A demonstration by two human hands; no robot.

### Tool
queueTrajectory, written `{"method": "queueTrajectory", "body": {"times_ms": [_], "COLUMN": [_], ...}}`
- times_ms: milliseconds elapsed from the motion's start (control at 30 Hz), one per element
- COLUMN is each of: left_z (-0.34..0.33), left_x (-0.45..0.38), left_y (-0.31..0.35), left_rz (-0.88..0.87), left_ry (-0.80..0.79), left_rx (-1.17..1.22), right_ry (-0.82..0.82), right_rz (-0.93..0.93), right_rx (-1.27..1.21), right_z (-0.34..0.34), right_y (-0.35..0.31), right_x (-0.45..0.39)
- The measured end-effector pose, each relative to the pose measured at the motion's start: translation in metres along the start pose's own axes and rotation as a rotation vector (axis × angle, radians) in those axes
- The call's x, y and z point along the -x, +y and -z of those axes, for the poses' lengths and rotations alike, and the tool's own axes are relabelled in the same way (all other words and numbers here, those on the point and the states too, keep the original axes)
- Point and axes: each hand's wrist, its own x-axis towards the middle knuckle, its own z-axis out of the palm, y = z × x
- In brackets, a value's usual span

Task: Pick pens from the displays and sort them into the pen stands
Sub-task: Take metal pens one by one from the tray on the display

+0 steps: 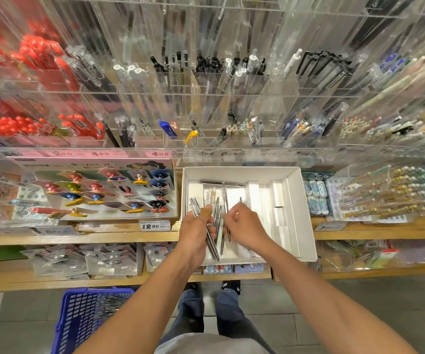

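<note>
A white cardboard box [293, 200] sits on the wooden shelf, with grey and clear pens lying in its left part. My left hand [194, 231] grips a bundle of grey pens [212, 241] over the box, their clear tops sticking out past my thumb. My right hand [244, 226] hovers just to the right, fingers curled around one pen [228, 233] among the bundle. One dark pen [221, 183] lies crosswise at the box's far end. Clear acrylic pen stands [206, 103] rise in rows behind the box, holding black, white, red and blue pens.
A blue plastic basket [88, 318] with pens inside stands on the floor at the lower left. Carded pens with figures [109, 192] lie left of the box, erasers and gold-tipped pens [385, 195] to its right. Price tags line the shelf edges.
</note>
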Motion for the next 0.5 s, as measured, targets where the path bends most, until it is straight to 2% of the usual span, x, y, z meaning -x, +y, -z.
{"method": "queueTrajectory", "body": {"times_ms": [67, 200, 267, 300, 367, 400, 500], "left_z": [-0.001, 0.001, 0.004, 0.005, 0.006, 0.005, 0.005], "left_x": [0.000, -0.001, -0.002, -0.004, -0.006, -0.005, -0.002], "left_y": [0.001, 0.000, -0.001, -0.001, -0.002, -0.001, 0.000], "left_rz": [0.003, 0.037, 0.030, 0.028, 0.027, 0.029, 0.035], "left_ry": [-0.043, -0.053, -0.057, -0.054, -0.045, -0.041, -0.046], "left_rx": [0.037, -0.002, -0.017, -0.010, 0.006, 0.014, 0.033], "right_ry": [-0.098, -0.234, -0.221, -0.154, 0.032, 0.072, -0.020], "right_rz": [0.073, 0.112, 0.092, 0.058, -0.066, -0.144, -0.280], "right_rx": [-0.148, -0.191, -0.198, -0.163, 0.072, 0.229, 0.522], "right_z": [0.001, -0.006, -0.005, -0.003, 0.000, -0.001, -0.010], "right_y": [-0.007, -0.010, -0.006, -0.001, 0.013, 0.021, 0.031], "right_x": [0.021, 0.042, 0.036, 0.029, 0.010, 0.000, -0.016]}}
